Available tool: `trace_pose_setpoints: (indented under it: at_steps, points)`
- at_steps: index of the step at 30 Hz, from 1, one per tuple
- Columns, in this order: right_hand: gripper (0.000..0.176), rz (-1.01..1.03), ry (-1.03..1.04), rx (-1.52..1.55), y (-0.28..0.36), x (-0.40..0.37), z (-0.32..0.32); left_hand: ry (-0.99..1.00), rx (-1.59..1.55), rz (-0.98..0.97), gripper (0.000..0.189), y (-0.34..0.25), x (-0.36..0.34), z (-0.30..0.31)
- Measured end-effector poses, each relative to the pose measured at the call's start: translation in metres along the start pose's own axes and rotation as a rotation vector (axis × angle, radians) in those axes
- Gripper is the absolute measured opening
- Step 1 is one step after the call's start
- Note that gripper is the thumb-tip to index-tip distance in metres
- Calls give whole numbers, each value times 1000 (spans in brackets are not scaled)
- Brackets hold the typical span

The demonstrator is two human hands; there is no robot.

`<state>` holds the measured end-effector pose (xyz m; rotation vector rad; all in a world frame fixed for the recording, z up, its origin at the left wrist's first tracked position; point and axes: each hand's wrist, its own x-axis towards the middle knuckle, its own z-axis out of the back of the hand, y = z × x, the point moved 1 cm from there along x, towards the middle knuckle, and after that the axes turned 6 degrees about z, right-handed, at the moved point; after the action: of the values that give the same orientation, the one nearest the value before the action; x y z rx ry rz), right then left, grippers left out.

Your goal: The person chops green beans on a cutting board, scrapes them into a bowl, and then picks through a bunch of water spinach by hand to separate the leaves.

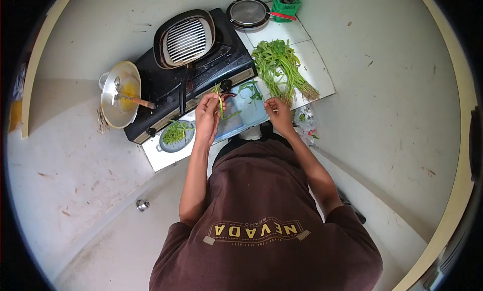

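My left hand (208, 113) is closed around a few green stems (220, 102), held upright above the left part of a blue tray (256, 108). Over the tray's right edge is my right hand (276, 111), its fingers curled together; whatever they hold, if anything, is too small to make out. Loose green leaves (250, 91) and a stem lie in the tray. Just beyond my right hand, a big bunch of leafy greens (282, 67) rests on white tiles, roots toward the right. A grey plate (189, 138) with chopped greens (175, 133) sits left of the tray.
A black stove (146, 69) carries a square grill pan (187, 39). At its left stands a metal wok (109, 102) with yellow liquid and a wooden-handled utensil. A strainer (248, 11) and a green basket (286, 9) are at the back. Plastic bags (306, 121) lie at the right.
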<state>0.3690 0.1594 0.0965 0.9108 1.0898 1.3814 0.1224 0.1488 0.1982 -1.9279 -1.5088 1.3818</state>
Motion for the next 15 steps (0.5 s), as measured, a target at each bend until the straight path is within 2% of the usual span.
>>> trace_pose_setpoints:
  at_steps: [3,5,10,12,15]
  points:
    - [14,3,66,-35,-36,9,-16,-5,77,-6,13,1,-4,6]
    - [14,86,67,-45,-44,18,-26,17,111,-2,13,0,-3,12]
    - [12,142,96,-116,-48,45,-42,43,161,-69,14,-14,-15,8]
    - [17,214,134,-228,-79,53,-47,-16,216,-118,15,-15,-23,0]
    - [22,223,196,-392,-74,45,-42,-100,341,-192,19,-11,-32,-11]
